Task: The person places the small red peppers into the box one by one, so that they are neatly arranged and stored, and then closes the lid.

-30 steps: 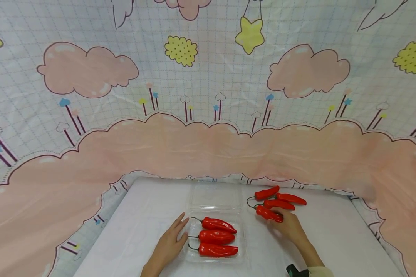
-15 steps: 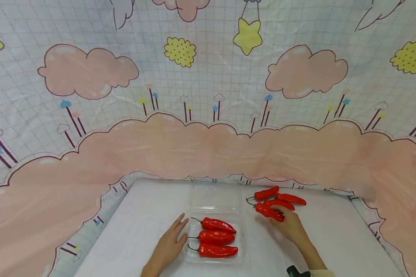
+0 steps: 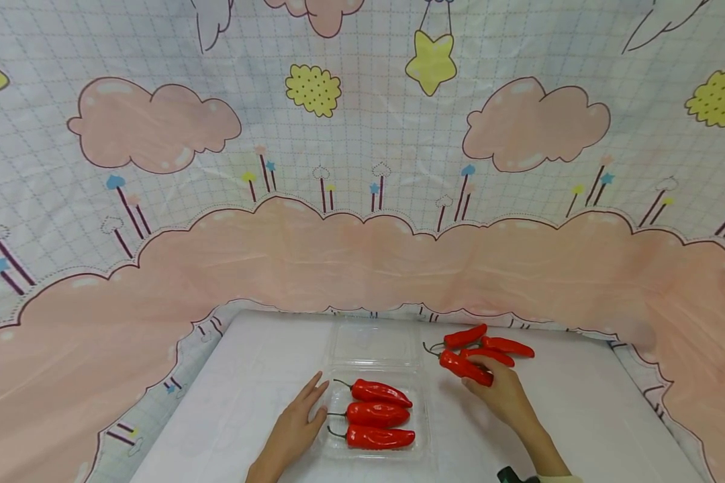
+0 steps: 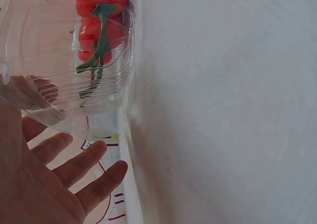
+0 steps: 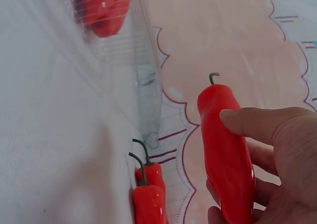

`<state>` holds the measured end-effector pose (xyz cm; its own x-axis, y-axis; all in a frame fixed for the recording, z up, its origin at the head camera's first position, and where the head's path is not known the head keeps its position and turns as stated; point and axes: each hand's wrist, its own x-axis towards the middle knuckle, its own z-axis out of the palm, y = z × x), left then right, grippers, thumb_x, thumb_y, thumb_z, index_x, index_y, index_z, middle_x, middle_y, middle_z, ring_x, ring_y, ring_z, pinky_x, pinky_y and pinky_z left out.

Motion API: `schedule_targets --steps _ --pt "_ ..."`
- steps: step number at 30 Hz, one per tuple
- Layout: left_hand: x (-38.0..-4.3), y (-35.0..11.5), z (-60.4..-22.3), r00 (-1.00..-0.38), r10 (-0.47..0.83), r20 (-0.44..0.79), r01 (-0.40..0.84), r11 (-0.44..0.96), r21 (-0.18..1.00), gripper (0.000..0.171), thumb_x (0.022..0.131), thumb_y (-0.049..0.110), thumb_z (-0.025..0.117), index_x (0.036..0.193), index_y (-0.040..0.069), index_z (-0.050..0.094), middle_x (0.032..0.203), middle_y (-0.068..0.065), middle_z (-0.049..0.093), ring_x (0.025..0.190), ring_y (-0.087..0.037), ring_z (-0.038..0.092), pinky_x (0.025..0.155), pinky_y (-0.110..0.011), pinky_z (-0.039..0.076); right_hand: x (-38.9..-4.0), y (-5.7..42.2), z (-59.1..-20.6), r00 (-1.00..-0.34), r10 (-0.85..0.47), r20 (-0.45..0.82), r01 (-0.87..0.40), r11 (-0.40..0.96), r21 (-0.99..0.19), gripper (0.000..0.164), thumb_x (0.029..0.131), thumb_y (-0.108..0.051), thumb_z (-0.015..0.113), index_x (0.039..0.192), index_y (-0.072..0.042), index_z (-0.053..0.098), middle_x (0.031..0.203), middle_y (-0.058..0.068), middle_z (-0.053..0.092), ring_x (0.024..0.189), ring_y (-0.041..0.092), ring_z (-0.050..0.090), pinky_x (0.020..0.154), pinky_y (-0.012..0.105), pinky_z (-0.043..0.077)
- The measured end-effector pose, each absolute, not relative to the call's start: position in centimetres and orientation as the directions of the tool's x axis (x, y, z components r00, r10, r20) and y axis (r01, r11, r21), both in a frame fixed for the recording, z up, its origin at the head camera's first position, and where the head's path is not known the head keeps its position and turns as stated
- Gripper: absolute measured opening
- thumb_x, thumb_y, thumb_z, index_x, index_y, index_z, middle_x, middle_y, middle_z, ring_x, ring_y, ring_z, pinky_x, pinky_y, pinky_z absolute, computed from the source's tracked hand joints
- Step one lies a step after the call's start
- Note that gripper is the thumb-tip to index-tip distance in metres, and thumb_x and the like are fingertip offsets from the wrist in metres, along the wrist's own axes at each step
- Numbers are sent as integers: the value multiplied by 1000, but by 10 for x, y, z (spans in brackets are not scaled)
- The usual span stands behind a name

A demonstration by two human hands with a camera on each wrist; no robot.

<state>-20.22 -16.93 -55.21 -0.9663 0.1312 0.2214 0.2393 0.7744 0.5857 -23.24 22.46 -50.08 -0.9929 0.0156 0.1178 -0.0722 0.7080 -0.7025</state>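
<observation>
My right hand (image 3: 503,390) grips a red chili pepper (image 3: 464,367) between thumb and fingers; its dark stem points left in the head view. In the right wrist view that held pepper (image 5: 224,154) stands with its stem up, the thumb pressed along its side. Just behind it lie several more red peppers (image 3: 507,346) on the white table. My left hand (image 3: 295,422), fingers straight and spread, rests beside the left edge of a clear plastic clamshell box (image 3: 421,429). Three red peppers (image 3: 377,414) lie side by side in the box, stems to the left.
The box's clear lid (image 3: 374,342) is folded back, flat on the white table (image 3: 266,355), towards the rear. Behind the table hangs a printed cloth (image 3: 362,261) with clouds and stars. A dark green item (image 3: 512,475) shows at the right sleeve.
The pepper in my right hand has shifted slightly left and up, away from the other loose peppers. My left hand and the box have stayed in place.
</observation>
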Motion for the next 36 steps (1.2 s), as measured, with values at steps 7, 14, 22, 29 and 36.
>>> schedule_targets --steps 7,14,22,29,36 --pt "-201 -169 -550 -969 130 212 233 771 593 47 94 19 62 140 13 55 157 -4 41 132 -34 54 103 -58 45 -229 217 -498 -992 17 122 -75 701 -709 49 83 -24 78 128 -12 63 120 11 68 105 26 59 90 49 54" --pt "-201 -169 -550 -967 128 219 236 772 591 47 94 19 62 140 12 55 157 -5 41 130 -35 55 102 -58 46 -227 209 -499 -994 11 107 -70 690 -720 50 82 -25 79 129 -16 63 125 9 66 109 26 58 92 50 54" --pt "-201 -169 -549 -964 134 229 247 770 589 46 94 18 62 139 11 56 156 -5 41 128 -34 56 102 -58 47 -223 198 -497 -995 4 102 -73 674 -735 51 81 -23 80 129 -17 63 125 7 66 110 24 57 92 48 55" --pt "-200 -170 -550 -962 137 237 254 767 589 46 94 17 62 139 11 56 156 -5 42 129 -33 56 102 -57 47 -217 185 -495 -997 1 81 -61 654 -754 50 81 -23 80 129 -19 63 124 4 66 110 22 57 93 47 55" --pt "-200 -172 -551 -963 142 229 253 773 582 47 95 18 61 140 12 55 157 -5 41 131 -34 54 103 -58 46 -211 173 -493 -997 2 79 -58 658 -751 51 80 -21 80 128 -19 64 122 3 66 107 20 57 90 45 56"
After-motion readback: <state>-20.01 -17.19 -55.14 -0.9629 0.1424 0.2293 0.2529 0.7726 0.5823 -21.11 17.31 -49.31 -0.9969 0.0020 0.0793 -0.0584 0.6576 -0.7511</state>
